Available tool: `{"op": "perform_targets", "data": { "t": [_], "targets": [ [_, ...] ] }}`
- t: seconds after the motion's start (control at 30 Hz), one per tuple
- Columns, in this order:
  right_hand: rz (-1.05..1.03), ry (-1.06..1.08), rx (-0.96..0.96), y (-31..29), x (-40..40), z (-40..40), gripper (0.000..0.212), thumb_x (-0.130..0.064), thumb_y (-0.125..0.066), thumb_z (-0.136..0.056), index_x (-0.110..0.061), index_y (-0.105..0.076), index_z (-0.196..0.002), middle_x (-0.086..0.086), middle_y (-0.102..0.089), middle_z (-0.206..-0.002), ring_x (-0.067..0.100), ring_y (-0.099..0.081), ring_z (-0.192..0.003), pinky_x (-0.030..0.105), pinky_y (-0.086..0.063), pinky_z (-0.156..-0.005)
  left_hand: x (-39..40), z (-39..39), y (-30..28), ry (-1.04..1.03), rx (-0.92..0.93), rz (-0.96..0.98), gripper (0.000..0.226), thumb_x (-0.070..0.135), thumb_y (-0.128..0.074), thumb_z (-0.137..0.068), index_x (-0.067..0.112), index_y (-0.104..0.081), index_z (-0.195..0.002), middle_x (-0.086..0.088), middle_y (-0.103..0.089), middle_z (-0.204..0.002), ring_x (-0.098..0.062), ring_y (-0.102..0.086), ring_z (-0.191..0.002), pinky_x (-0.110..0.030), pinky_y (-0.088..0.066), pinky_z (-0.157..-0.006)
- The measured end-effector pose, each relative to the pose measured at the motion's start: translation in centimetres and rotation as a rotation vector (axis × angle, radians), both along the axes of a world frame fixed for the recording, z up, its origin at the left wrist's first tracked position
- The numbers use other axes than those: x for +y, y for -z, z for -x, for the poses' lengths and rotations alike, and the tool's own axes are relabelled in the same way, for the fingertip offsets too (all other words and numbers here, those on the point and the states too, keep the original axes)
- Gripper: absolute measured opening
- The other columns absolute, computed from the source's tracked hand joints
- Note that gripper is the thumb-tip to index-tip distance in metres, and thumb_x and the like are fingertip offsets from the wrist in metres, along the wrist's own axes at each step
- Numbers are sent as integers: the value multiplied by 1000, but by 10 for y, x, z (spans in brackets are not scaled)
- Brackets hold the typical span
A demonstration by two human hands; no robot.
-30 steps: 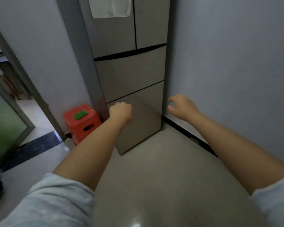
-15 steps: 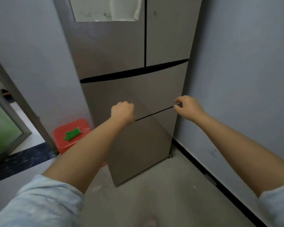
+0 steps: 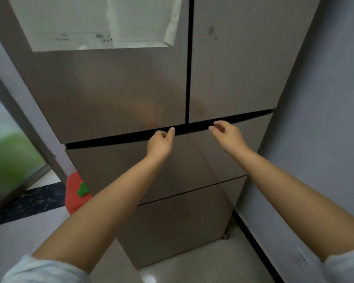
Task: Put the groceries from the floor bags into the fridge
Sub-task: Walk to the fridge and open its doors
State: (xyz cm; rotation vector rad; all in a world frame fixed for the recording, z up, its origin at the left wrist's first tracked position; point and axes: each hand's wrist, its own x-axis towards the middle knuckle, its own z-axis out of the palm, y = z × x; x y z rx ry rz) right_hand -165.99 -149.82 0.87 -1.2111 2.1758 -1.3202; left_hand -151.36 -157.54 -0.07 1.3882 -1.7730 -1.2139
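Straight ahead at twelve o'clock stands the fridge [image 3: 131,88], filling most of my view, every door and drawer of it shut, with sheets of paper [image 3: 102,23] stuck on the upper left door. Its two upper doors meet at a dark vertical seam, and below them runs a dark horizontal gap [image 3: 119,137] above the top drawer. At eight o'clock, low beside the fridge, sits a red stool [image 3: 75,193] with a green patch on it. No bags or groceries show from here, so I judge the loading has not begun and my job now is to get a door open. My left hand [image 3: 159,142] is at the gap just under the left door's bottom edge, loosely curled, thumb up, holding nothing. My right hand [image 3: 229,135] hovers at one o'clock under the right door, fingers spread apart, also holding nothing. To do this well I should hook my fingertips up into the gap behind each door's lower lip, then pull evenly outward, standing back enough that the doors swing clear of me.
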Motion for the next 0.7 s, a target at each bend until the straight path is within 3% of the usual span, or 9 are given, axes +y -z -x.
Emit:
{"op": "perform_targets", "data": {
  "t": [0.07,0.13,0.2,0.3,0.37,0.43,0.5,0.57,0.7],
  "targets": [
    [68,-15,-456,1,-25,13,53,-25,-47,-95,1,-32,-138,18,-46,-138,23,-53,-112,33,-45,-97,-8,16,1,-128,298,-251,33,41,-40,-97,12,-52,-88,-11,-53,-93,-23,-54,-87,-36,-44,-85],
    [121,-42,-899,2,-43,26,56,-28,-47,-94,0,-28,-140,24,-39,-142,30,-52,-118,37,-45,-96,-13,30,3,-228,528,-420,44,44,-42,-96,9,-49,-122,-14,-54,-106,-25,-57,-98,-33,-47,-87],
    [173,-87,-1135,4,-55,36,53,-29,-48,-94,-5,-32,-138,23,-39,-142,34,-47,-126,38,-43,-94,-16,40,5,-327,662,-482,60,47,-46,-93,4,-42,-135,-11,-57,-101,-21,-59,-90,-28,-50,-79],
    [275,-160,-1303,8,-67,46,44,-28,-50,-93,-8,-40,-131,15,-45,-141,30,-45,-128,39,-44,-90,-17,54,1,-437,824,-456,47,41,-49,-94,6,-49,-125,-6,-58,-97,-17,-60,-86,-21,-48,-68],
    [319,-176,-1374,9,-72,45,38,-27,-50,-93,-9,-42,-126,13,-43,-142,30,-41,-131,40,-45,-87,-17,61,-3,-470,964,-429,18,30,-47,-97,14,-54,-100,-7,-59,-110,-23,-57,-114,-24,-47,-78],
    [333,-167,-1394,11,-75,41,37,-27,-50,-93,-9,-42,-125,13,-43,-142,30,-42,-131,37,-49,-82,-13,67,-10,-471,1079,-412,14,22,-45,-98,19,-49,-85,-7,-58,-127,-22,-48,-129,-26,-42,-95],
    [342,-156,-1340,13,-76,37,34,-27,-50,-93,-11,-43,-123,11,-45,-140,28,-47,-126,33,-52,-74,-10,72,-12,-475,1145,-365,10,15,-42,-99,17,-51,-102,-7,-49,-140,-21,-45,-132,-31,-33,-109],
    [351,-152,-1323,12,-75,35,28,-27,-50,-93,-13,-45,-117,11,-46,-138,27,-49,-124,30,-53,-69,-7,73,-12,-486,1146,-341,33,13,-41,-100,8,-42,-133,-11,-46,-143,-23,-44,-133,-31,-32,-111],
    [351,-120,-1332,8,-69,34,37,-26,-52,-92,-4,-45,-122,16,-47,-137,30,-50,-121,31,-53,-71,-2,71,-14,-458,1054,-334,41,15,-39,-100,-1,-37,-138,-16,-47,-142,-27,-44,-133,-29,-34,-105]
  ]
}}
